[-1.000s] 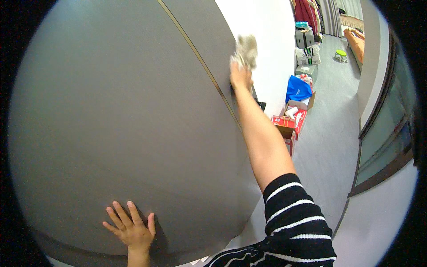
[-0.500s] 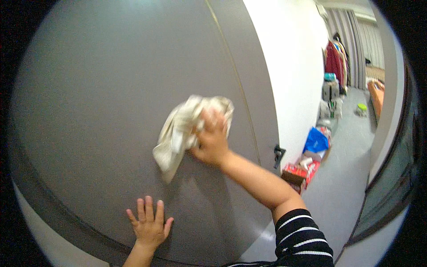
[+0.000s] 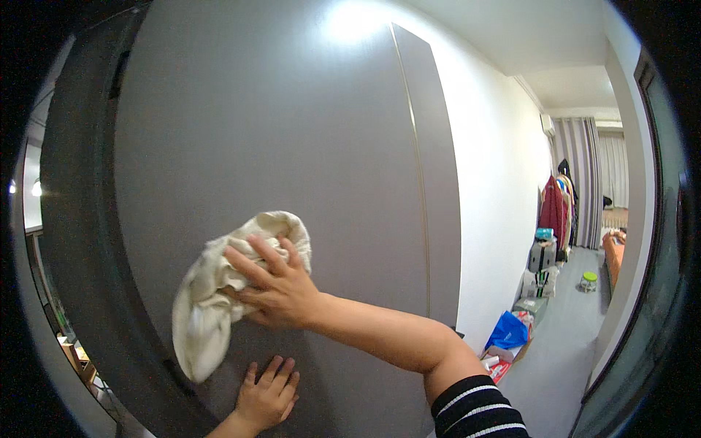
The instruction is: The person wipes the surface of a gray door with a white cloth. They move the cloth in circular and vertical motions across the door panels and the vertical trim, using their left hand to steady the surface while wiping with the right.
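Observation:
A wide grey door (image 3: 292,139) with a thin gold-coloured vertical strip (image 3: 415,146) fills most of the view. My right hand (image 3: 283,286) presses a crumpled cream cloth (image 3: 201,299) against the door's surface, its fingers spread over the fabric. One end of the cloth hangs down to the left, slightly blurred. Lower down, my left hand (image 3: 267,394) rests flat on the door with nothing in it, fingers stretched and fairly close together. My right arm crosses from the lower right in a black sleeve with white stripes.
Right of the door runs a white wall (image 3: 493,160). Along its foot stand a blue bag (image 3: 508,331), a grey case (image 3: 542,255) and boxes. Hanging clothes (image 3: 555,206) and a striped curtain (image 3: 580,182) are farther back. A green-lidded container (image 3: 588,281) sits on the floor.
My right hand and the cloth have moved left across the door. The view has shifted upward, showing more of the door's top and the ceiling. My left hand's fingers are closer together.

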{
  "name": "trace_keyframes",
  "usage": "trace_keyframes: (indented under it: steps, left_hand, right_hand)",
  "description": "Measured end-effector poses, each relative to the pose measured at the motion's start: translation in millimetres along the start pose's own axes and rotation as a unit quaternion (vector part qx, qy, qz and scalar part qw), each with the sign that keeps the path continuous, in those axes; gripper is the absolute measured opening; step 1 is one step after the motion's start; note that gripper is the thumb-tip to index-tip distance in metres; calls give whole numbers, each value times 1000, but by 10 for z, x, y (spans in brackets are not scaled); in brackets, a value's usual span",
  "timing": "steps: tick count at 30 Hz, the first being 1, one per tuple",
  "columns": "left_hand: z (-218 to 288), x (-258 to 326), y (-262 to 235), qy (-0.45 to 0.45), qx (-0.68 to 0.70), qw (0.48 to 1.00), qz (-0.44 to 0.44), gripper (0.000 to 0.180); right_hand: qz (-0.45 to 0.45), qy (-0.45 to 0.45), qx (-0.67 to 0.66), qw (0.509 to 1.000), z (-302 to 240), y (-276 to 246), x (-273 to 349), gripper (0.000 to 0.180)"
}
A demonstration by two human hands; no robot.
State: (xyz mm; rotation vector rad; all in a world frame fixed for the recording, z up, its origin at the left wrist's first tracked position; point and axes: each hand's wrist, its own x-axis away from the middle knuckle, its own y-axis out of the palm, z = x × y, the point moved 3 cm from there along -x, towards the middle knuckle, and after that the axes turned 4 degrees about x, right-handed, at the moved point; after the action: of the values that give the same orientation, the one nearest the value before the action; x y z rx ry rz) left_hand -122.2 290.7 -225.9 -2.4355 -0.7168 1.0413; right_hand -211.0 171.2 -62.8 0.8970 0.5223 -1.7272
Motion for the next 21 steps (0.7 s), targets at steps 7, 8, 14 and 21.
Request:
trace_keyframes:
  steps: [7, 8, 14, 21]
  left_hand:
    - [-583, 326, -634, -141, -36, 987, 68, 53]
    - [-624, 292, -672, -163, -34, 981, 97, 54]
    - [-703, 406, -662, -157, -77, 983, 62, 62]
    - [-829, 594, -750, -148, -37, 987, 45, 65]
  right_hand:
    - [-28, 292, 166, 941, 1418, -528, -1041, 34]
    - [-3, 331, 289, 898, 1924, -502, -898, 24]
    - [-47, 360, 208, 908, 1268, -30, -1436, 59]
    - [-113, -39, 76, 990, -264, 436, -2017, 57]
